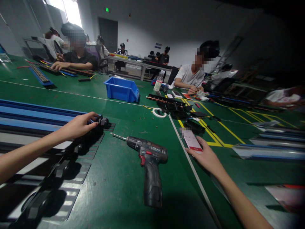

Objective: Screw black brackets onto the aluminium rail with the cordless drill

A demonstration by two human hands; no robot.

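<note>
My left hand reaches over the end of the farthest long blue rail, with its thumb and fingers closed around a black end fitting. My right hand grips a smartphone whose lit screen is white with a red bar near the bottom. Between the two hands a black cordless drill with a red trigger lies on its side, and its long bit points left. Several more rails with black round end fittings and slotted flat plates lie side by side below my left arm.
On the green table stand a blue bin and a plastic bottle. A roll of white tape, loose screws and black parts lie beyond the drill. More rails are at right. Several people work around the tables.
</note>
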